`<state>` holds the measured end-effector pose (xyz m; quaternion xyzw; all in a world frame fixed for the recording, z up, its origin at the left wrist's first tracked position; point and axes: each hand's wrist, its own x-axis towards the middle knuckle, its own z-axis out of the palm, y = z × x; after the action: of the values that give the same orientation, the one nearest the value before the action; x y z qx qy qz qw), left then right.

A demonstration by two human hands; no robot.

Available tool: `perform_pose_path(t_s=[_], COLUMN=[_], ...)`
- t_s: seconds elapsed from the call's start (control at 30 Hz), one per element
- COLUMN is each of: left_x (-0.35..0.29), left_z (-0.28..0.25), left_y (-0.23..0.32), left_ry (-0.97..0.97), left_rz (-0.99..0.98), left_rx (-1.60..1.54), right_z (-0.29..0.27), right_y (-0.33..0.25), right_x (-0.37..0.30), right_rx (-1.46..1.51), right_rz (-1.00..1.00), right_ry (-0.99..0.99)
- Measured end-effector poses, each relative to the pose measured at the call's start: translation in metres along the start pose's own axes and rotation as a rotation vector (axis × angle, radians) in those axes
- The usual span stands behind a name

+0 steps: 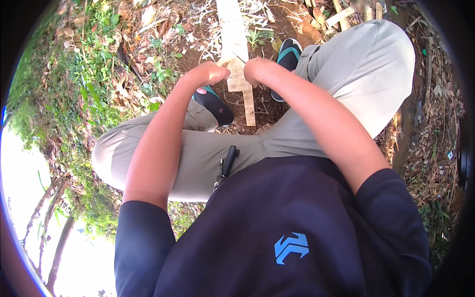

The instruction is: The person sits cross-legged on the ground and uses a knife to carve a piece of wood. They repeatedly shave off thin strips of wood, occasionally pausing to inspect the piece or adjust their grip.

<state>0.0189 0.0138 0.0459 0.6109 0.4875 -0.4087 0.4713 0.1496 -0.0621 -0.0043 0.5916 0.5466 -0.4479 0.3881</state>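
A long pale wooden board (232,29) lies between my feet, running away from me, with a stepped, narrower tail (249,109) at its near end. My left hand (213,73) is closed at the board's left edge. Across from it, my right hand (253,71) is curled closed at the right edge, its fingers mostly turned out of sight. A thin dark line crosses the wood between the two hands; whether it is a tool's edge I cannot tell. What either hand grips is hidden.
My left foot (217,106) and right foot (288,57), in sandals with teal straps, flank the board. Pale wood shavings (210,29) and offcuts (341,16) litter the brown soil. Leaves and green plants (101,54) spread to the left. Keys (217,184) hang at my waist.
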Motion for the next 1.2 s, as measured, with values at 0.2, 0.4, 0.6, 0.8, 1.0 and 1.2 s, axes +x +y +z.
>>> perform_pose_path(t_s=[0.2, 0.4, 0.6, 0.8, 1.0, 1.2], left_x=[0.001, 0.014, -0.002, -0.004, -0.011, -0.003], left_z=[0.001, 0.012, 0.000, -0.002, -0.002, -0.004], left_y=[-0.001, -0.008, -0.005, -0.002, 0.002, 0.000], left_ry=[-0.048, 0.028, -0.028, -0.043, 0.050, 0.205], left_rz=[0.023, 0.067, 0.072, 0.015, 0.040, 0.145], left_rx=[0.011, -0.022, 0.060, 0.196, 0.295, 0.287], right_z=[0.011, 0.040, 0.035, -0.023, -0.016, -0.005], right_y=[-0.010, -0.017, -0.014, 0.014, 0.012, 0.002], right_x=[0.013, 0.053, 0.022, 0.009, -0.013, -0.049], right_rx=[0.224, 0.067, 0.290, 0.112, 0.074, 0.062], right_rz=[0.087, 0.018, 0.034, 0.058, 0.021, 0.039], right_ry=[0.021, -0.092, 0.148, 0.065, 0.063, 0.015])
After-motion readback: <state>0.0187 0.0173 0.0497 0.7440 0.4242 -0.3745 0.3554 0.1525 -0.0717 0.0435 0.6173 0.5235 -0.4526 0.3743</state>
